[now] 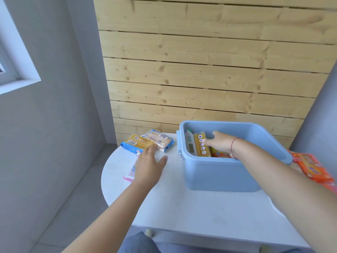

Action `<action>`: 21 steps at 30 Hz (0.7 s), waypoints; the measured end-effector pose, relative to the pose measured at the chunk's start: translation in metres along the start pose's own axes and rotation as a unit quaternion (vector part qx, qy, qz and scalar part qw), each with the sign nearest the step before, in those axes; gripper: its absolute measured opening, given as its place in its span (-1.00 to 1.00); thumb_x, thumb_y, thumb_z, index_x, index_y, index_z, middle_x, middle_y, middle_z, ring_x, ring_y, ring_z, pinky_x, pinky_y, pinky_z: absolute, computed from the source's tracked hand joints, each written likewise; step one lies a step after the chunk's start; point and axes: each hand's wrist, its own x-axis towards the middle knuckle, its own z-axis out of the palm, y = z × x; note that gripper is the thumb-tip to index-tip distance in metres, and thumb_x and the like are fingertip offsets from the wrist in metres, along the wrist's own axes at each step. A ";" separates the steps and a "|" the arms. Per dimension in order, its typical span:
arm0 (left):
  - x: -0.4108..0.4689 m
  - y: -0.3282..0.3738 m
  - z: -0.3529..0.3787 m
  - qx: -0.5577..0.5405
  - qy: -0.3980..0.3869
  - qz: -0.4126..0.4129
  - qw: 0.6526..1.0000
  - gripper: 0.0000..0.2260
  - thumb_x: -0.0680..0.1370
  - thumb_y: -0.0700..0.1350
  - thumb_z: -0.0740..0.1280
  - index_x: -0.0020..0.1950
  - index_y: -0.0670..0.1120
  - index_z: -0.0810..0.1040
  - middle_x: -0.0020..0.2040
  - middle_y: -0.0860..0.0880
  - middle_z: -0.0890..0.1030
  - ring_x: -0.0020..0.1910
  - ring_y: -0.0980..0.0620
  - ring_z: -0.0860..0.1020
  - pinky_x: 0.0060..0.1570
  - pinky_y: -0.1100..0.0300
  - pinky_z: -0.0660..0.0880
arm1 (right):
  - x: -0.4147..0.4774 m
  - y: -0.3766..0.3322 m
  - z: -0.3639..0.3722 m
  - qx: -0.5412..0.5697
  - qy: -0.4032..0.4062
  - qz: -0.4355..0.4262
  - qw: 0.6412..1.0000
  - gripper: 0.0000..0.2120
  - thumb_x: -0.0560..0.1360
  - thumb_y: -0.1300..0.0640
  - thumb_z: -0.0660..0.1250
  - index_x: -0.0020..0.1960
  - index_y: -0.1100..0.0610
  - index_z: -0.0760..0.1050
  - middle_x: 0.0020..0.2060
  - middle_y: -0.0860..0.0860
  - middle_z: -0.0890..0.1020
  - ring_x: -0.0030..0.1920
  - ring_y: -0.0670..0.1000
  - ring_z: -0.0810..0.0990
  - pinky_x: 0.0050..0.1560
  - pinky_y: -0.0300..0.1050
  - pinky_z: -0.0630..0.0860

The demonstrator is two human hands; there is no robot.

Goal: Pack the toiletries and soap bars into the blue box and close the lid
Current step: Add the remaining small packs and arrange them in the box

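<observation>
The blue box (218, 172) stands open on the white table, with no lid in view. Inside it a yellow pack (201, 145) and a white carton (190, 143) stand upright, and an orange pack (219, 154) lies beside them. My right hand (221, 143) reaches into the box, fingers apart, touching the yellow pack. My left hand (148, 167) hovers open over the table left of the box, just short of two wrapped soap bars, one yellow and blue (135, 143), one pale (160, 139). A pink and white tube (131, 170) lies partly under that hand.
Orange soap packs (311, 168) lie stacked at the table's right edge, behind my right forearm. The round white table (191, 207) stands against a wooden slat wall (209, 70). A grey wall and a window are to the left.
</observation>
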 end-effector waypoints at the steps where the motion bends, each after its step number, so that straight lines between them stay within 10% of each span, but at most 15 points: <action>1: 0.000 -0.013 0.000 0.100 0.018 -0.026 0.994 -0.44 0.50 0.12 0.27 0.44 -0.03 0.24 0.43 -0.07 0.33 0.41 -0.09 0.28 0.34 0.05 0.23 | -0.003 -0.001 -0.002 -0.019 0.034 -0.009 0.999 -0.39 0.56 -0.08 0.20 0.48 0.23 0.17 0.40 0.17 0.37 0.36 0.19 0.39 0.22 -0.03 0.38; 4: 0.000 -0.047 0.002 0.227 -0.015 -0.105 0.968 -0.24 0.39 0.23 0.31 0.46 -0.08 0.12 0.47 -0.13 0.23 0.45 -0.13 0.20 0.36 0.00 0.21 | -0.020 -0.010 -0.001 0.013 0.132 -0.081 0.988 -0.38 0.55 -0.07 0.20 0.51 0.16 0.12 0.47 0.12 0.27 0.43 0.15 0.32 0.31 -0.04 0.31; 9: 0.002 -0.060 0.008 0.205 0.018 -0.126 0.970 -0.46 0.37 0.09 0.34 0.25 -0.10 0.30 0.16 -0.09 0.48 0.19 -0.12 0.41 0.08 0.06 0.38 | -0.064 -0.038 0.032 0.096 0.205 -0.292 0.929 -0.53 0.53 0.13 0.26 0.41 0.12 0.28 0.36 0.05 0.36 0.36 0.00 0.38 0.34 -0.16 0.30; 16: -0.009 -0.053 -0.008 -0.152 0.051 -0.171 0.972 -0.79 0.39 0.03 0.36 -0.17 -0.08 0.42 -0.22 -0.04 0.51 -0.28 -0.02 0.45 -0.40 0.16 0.32 | -0.070 -0.050 0.098 0.115 0.080 -0.320 0.937 -0.61 0.52 0.20 0.26 0.34 0.14 0.36 0.30 0.04 0.43 0.33 -0.02 0.42 0.38 -0.18 0.32; 21: -0.020 -0.037 -0.032 -0.385 -0.033 -0.135 0.912 -0.77 0.41 0.04 0.37 -0.39 0.00 0.44 -0.41 0.07 0.41 -0.35 0.04 0.34 -0.28 0.23 0.28 | -0.058 -0.062 0.132 0.250 0.001 -0.217 0.944 -0.47 0.53 0.01 0.27 0.45 0.05 0.22 0.39 -0.01 0.37 0.30 -0.09 0.40 0.28 -0.22 0.34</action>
